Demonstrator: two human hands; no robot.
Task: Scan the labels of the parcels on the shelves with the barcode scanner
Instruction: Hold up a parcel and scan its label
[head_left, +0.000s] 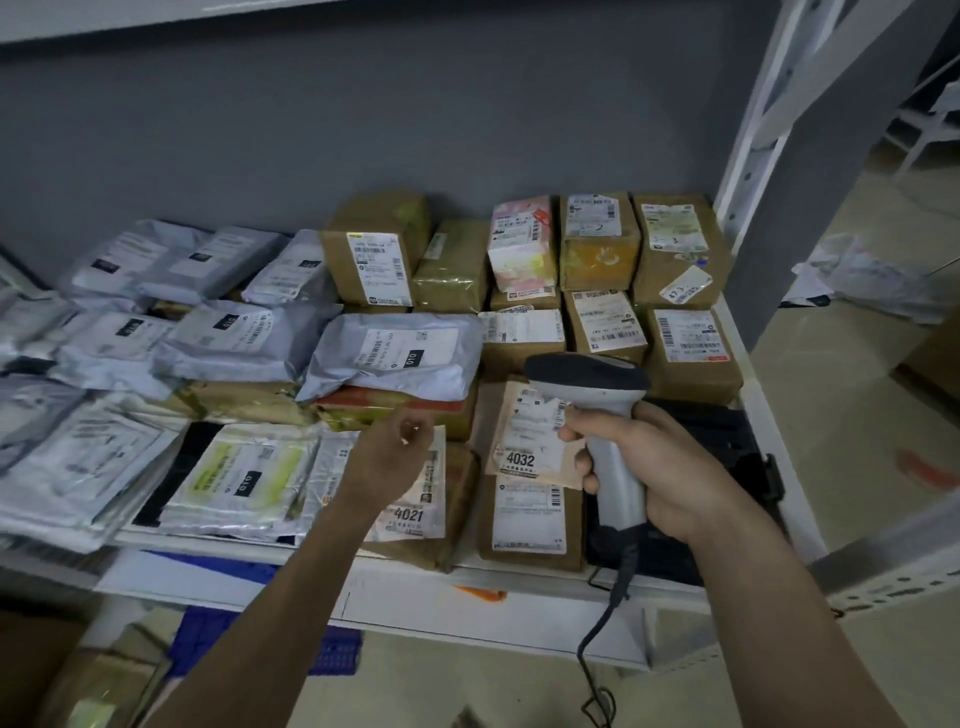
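While your right hand (670, 467) grips the grey corded pistol-grip scanner (605, 415) and your loosely curled, empty left hand (395, 447) hovers, square its head to the white "4032" label (519, 460).

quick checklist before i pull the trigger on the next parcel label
1. Barcode scanner held firmly in right hand: ok.
2. Scanner head aimed at a label: cannot tell which one.
3. Label 4032 uncovered: ok.
4. Label 4021 uncovered: not ok, left hand is over part of it.
5. Scanner cable hanging free below the shelf edge: ok.
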